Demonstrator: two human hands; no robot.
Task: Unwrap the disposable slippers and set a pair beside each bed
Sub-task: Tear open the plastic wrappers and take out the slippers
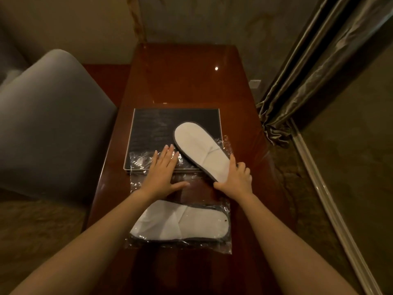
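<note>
A white unwrapped slipper pair [200, 147] with a dark edge lies slanted across a black tray, out of its bag. My right hand [236, 177] grips its near end, thumb under and fingers over. My left hand [163, 171] lies flat, fingers spread, pressing on the empty clear plastic wrapper [138, 160] beside the slipper. Nearer to me a second pair of white slippers [182, 222] lies sealed in its clear bag, between my forearms.
Everything rests on a glossy dark-red wooden table [182, 77]. The black tray [155, 126] sits mid-table. A grey upholstered chair [49, 116] stands close on the left. Curtains [308, 77] hang at the right beside a window sill edge.
</note>
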